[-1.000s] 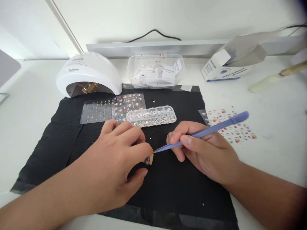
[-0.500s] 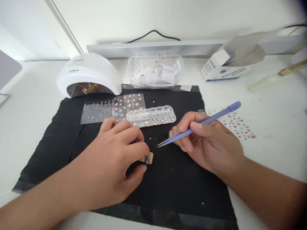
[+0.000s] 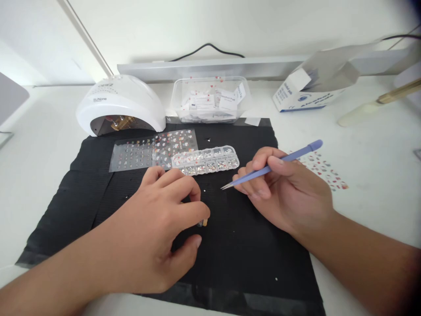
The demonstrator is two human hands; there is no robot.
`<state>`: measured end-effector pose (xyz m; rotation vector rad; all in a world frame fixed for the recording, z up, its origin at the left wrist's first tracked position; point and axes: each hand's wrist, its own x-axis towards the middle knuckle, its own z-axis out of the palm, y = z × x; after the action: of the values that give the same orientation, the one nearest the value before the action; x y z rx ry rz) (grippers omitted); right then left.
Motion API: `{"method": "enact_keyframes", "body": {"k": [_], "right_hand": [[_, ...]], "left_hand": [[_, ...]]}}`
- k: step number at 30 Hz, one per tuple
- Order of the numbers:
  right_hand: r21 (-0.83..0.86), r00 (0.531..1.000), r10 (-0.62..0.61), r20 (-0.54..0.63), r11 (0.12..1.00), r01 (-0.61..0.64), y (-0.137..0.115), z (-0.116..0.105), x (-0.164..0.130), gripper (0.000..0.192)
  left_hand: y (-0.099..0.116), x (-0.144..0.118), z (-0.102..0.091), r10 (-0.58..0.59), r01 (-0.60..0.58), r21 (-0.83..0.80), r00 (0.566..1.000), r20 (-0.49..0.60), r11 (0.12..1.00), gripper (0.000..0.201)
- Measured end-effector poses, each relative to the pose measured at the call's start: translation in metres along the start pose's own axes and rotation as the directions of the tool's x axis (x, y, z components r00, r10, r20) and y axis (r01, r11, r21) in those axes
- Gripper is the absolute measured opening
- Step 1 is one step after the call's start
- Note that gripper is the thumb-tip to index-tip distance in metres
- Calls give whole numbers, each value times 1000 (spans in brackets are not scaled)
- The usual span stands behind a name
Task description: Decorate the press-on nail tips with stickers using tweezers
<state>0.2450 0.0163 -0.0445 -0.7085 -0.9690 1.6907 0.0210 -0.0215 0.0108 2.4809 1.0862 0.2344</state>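
Observation:
My left hand [image 3: 167, 224] is over the black mat [image 3: 250, 254], its thumb apart from the curled index finger. Under that index finger shows the end of a small gold-edged piece [image 3: 204, 223] with a dark decorated face; the fingers hide most of it. In my right hand [image 3: 286, 188] is a pair of blue tweezers [image 3: 272, 165], held like a pen. Their fine metal tips point left, above the mat, with nothing visible between them. Beyond the hands lies a clear compartment case [image 3: 210, 160] of small gems, overlapping a transparent sticker sheet [image 3: 153, 149].
A white nail lamp [image 3: 121, 103] with gold pieces inside stands at the back left. Beside it is a clear tub [image 3: 210, 112] of packets. An open alcohol-pad box [image 3: 296, 98], a brush [image 3: 375, 105] and another sticker sheet [image 3: 329, 173] are on the right.
The left thumb has moved away from the index finger, and the index now covers more of the gold-edged piece. The tweezers' tips have shifted slightly right and up.

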Motion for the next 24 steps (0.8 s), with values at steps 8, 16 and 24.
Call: {"method": "enact_keyframes", "body": {"k": [8, 16, 24], "right_hand": [[47, 1000, 21, -5, 999, -20, 0, 0, 0, 21], [6, 1000, 2, 1, 1000, -2, 0, -1, -1, 21], [46, 1000, 22, -5, 999, -22, 1, -1, 0, 20]], "left_hand": [[-2, -1, -2, -17, 16, -46, 1000, -25, 999, 18], [-7, 1, -3, 16, -18, -56, 999, -50, 998, 19], [-10, 2, 3, 75, -71, 47, 993, -96, 996, 29]]}}
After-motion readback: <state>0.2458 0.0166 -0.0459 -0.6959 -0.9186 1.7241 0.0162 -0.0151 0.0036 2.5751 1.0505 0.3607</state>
